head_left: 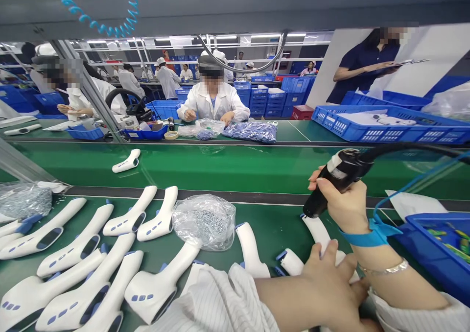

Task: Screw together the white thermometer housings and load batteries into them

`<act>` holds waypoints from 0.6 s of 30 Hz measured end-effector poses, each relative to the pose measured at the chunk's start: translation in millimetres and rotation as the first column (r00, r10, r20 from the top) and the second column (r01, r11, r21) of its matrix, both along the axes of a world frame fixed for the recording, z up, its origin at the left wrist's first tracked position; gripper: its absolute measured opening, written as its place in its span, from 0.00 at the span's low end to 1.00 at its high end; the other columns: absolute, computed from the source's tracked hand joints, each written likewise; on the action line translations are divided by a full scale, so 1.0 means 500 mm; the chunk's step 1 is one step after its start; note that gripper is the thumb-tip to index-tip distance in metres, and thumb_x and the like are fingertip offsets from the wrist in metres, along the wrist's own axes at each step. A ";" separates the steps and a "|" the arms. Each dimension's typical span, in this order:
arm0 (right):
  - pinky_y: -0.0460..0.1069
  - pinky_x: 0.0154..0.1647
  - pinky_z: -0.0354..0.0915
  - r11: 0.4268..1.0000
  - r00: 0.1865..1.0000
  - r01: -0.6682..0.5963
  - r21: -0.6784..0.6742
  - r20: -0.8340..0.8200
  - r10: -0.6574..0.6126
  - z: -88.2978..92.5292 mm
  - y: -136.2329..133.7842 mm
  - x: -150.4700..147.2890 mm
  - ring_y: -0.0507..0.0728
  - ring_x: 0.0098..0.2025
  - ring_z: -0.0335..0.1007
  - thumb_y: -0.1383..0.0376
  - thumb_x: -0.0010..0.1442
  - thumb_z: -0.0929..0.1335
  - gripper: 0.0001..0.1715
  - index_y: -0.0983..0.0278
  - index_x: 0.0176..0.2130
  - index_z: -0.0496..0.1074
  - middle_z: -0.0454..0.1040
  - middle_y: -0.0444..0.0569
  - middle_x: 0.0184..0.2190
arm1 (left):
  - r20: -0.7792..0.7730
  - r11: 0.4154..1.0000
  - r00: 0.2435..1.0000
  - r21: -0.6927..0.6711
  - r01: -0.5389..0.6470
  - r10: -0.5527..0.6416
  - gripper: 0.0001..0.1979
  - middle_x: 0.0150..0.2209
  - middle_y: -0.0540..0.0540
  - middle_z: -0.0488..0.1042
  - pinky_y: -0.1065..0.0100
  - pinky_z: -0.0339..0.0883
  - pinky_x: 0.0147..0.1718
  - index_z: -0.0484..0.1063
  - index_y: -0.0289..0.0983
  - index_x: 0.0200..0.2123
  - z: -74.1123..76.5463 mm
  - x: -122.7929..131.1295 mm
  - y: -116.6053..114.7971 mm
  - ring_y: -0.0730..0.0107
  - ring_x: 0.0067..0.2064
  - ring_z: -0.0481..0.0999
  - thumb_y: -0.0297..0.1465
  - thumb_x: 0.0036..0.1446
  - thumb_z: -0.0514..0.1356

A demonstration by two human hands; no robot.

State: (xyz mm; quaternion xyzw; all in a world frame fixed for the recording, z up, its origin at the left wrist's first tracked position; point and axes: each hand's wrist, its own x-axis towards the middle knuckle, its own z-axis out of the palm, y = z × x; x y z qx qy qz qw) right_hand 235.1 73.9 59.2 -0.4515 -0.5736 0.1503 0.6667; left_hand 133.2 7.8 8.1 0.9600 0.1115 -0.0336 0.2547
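Note:
My right hand (347, 202) is closed around a black electric screwdriver (316, 201), tilted with its tip down. A blue wrist strap (367, 236) circles that wrist. The tip meets the end of the handle of a white handheld device (318, 233), shaped like an infrared thermometer. Across the body of this device lies my left hand (330, 283), its fingers bent over it and holding it against the bench; the hand hides much of it. Just left of it are another white device (292, 262) and an upright-looking white handle (251, 249).
Several white devices with blue buttons (154, 293) cover the bench's left side. Near them sits a clear bag of small screws (205, 222). A blue bin (436, 253) stands at right. Beyond the green conveyor (220, 168), a co-worker (213, 99) sits facing me.

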 end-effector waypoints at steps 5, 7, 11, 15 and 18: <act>0.46 0.24 0.64 0.997 1.000 -0.023 -0.077 0.010 0.023 0.005 0.021 0.004 0.56 0.23 0.64 0.58 0.49 0.71 0.17 0.68 0.31 0.66 0.66 0.49 0.25 | -0.028 0.999 0.999 0.031 0.026 -0.025 0.35 0.65 0.38 0.35 0.43 0.31 0.59 0.51 0.30 0.61 0.001 0.000 0.000 0.41 0.63 0.22 0.42 0.53 0.49; 0.46 0.25 0.64 0.995 0.999 -0.036 -0.089 0.010 0.037 0.005 0.024 0.007 0.56 0.24 0.64 0.58 0.50 0.71 0.17 0.69 0.32 0.66 0.66 0.49 0.25 | 0.021 0.999 1.000 0.044 0.019 -0.020 0.37 0.65 0.37 0.34 0.43 0.32 0.59 0.46 0.29 0.62 -0.006 -0.001 0.001 0.41 0.63 0.24 0.41 0.53 0.49; 0.46 0.26 0.63 0.995 0.999 -0.045 -0.091 0.009 0.046 -0.002 0.028 0.009 0.54 0.24 0.64 0.58 0.52 0.70 0.18 0.70 0.34 0.65 0.66 0.49 0.26 | 0.151 0.999 0.989 0.051 -0.006 -0.002 0.35 0.65 0.37 0.34 0.42 0.34 0.58 0.43 0.29 0.63 -0.043 0.002 0.001 0.42 0.63 0.24 0.37 0.55 0.49; 0.45 0.29 0.65 0.996 1.000 -0.025 -0.086 0.016 0.026 -0.009 0.019 0.008 0.52 0.25 0.64 0.55 0.53 0.71 0.22 0.71 0.35 0.64 0.65 0.48 0.28 | 0.154 0.996 0.987 0.067 -0.064 0.053 0.31 0.65 0.43 0.39 0.42 0.38 0.58 0.41 0.34 0.64 -0.071 0.027 -0.012 0.47 0.64 0.25 0.33 0.59 0.46; 0.45 0.29 0.65 0.996 1.000 0.024 -0.085 0.004 -0.024 0.008 -0.003 0.006 0.53 0.28 0.64 0.51 0.53 0.73 0.26 0.71 0.35 0.65 0.66 0.50 0.30 | 0.046 0.981 0.989 0.129 -0.144 0.139 0.28 0.63 0.48 0.51 0.55 0.49 0.58 0.47 0.35 0.63 -0.048 0.041 -0.015 0.58 0.65 0.39 0.36 0.60 0.44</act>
